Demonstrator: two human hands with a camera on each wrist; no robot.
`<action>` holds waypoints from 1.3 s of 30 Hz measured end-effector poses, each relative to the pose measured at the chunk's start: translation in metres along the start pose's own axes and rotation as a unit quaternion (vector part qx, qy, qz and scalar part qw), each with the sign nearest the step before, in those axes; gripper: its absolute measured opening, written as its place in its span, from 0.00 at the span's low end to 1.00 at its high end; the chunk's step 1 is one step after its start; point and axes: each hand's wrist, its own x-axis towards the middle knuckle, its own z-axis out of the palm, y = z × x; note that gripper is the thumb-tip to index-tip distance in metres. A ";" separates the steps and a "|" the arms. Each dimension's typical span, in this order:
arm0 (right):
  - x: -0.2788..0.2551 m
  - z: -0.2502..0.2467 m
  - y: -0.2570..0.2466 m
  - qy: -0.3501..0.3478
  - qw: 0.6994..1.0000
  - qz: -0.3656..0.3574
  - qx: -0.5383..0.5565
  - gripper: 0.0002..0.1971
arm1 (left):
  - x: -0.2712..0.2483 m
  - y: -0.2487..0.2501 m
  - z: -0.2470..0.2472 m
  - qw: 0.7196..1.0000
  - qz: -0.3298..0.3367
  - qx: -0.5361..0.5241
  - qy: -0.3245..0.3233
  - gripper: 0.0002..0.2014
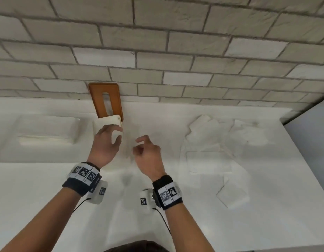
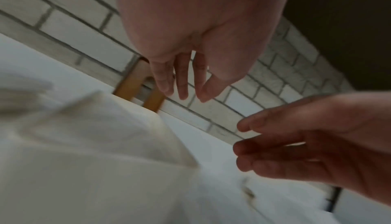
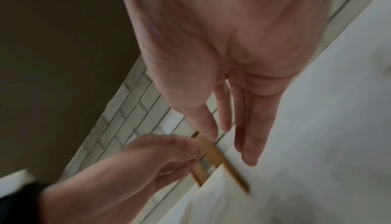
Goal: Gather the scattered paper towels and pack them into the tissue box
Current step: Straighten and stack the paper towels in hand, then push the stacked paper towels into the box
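Both hands are held above the white counter (image 1: 157,224), close to each other but not touching. The left hand (image 1: 104,142) is reached forward over the cream tissue box (image 1: 107,122); its fingers are seen straight and loosely spread in the left wrist view, with nothing held, though whether the fingertips touch the box cannot be told. The right hand (image 1: 148,155) is kept just beside it, fingers relaxed and slightly bent, empty as well.

The tissue box is found near the back of the counter, and its brown wooden lid (image 1: 106,99), with a long slot in it, is stood up at a tilt behind it against the pale brick wall (image 1: 175,42).

The scattered paper towels (image 1: 212,142) are spread flat over the right part of the counter, well apart from the box, and one folded towel (image 1: 232,197) is lain nearer the front edge. A shallow white tray shape (image 1: 46,131) is made out at the left.
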 end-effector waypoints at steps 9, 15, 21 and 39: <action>-0.064 -0.234 0.210 0.230 0.941 0.192 -0.157 0.13 | -0.062 0.095 0.141 0.975 0.054 -0.077 -0.200 0.05; -0.091 -0.295 0.298 0.090 0.920 0.306 -0.227 0.27 | -0.039 0.146 0.236 0.962 0.033 0.041 -0.268 0.13; -0.123 -0.315 0.292 0.198 0.954 0.226 -0.010 0.08 | -0.027 0.156 0.281 0.959 -0.061 0.096 -0.261 0.23; -0.119 -0.375 0.146 0.155 0.982 -0.076 -0.073 0.06 | -0.005 0.204 0.168 0.950 -0.033 -0.276 -0.141 0.25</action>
